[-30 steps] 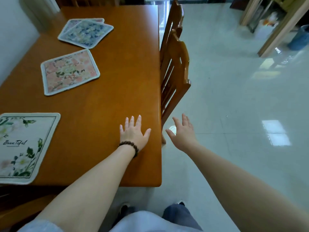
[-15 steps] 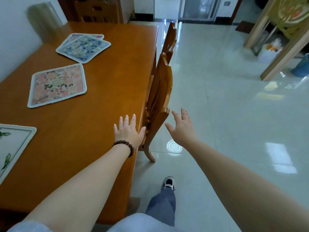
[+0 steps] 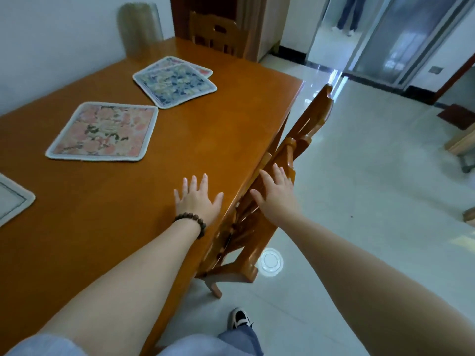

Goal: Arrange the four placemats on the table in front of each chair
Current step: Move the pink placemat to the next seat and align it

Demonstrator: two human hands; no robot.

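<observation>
- Left hand [image 3: 196,201]: flat, fingers spread, palm down on the table [image 3: 218,140] near its right edge, approx 6 o'clock of frame centre. Holds nothing. Bead bracelet [image 3: 191,222] on the wrist.
- Right hand [image 3: 276,195]: open, fingers apart, in front of the nearest chair [image 3: 259,222] back at approx 4 o'clock; touching or just above it, can't tell. Nothing gripped.
- Pink floral placemat [image 3: 102,132]: lies flat on the table at 9 o'clock, well apart from both hands.
- Blue floral placemat [image 3: 174,84]: at 11 o'clock, on top of & partly covering another placemat [image 3: 203,71] w/ a reddish edge.
- White placemat [image 3: 12,199]: only a corner shows, far left at 8 o'clock.
- 2nd chair [image 3: 320,111] along the same table side, further off at 2 o'clock; 3rd chair [image 3: 216,34] at the far end, 12 o'clock.
- Shoe [image 3: 240,317] on the tiled floor at 6 o'clock.
</observation>
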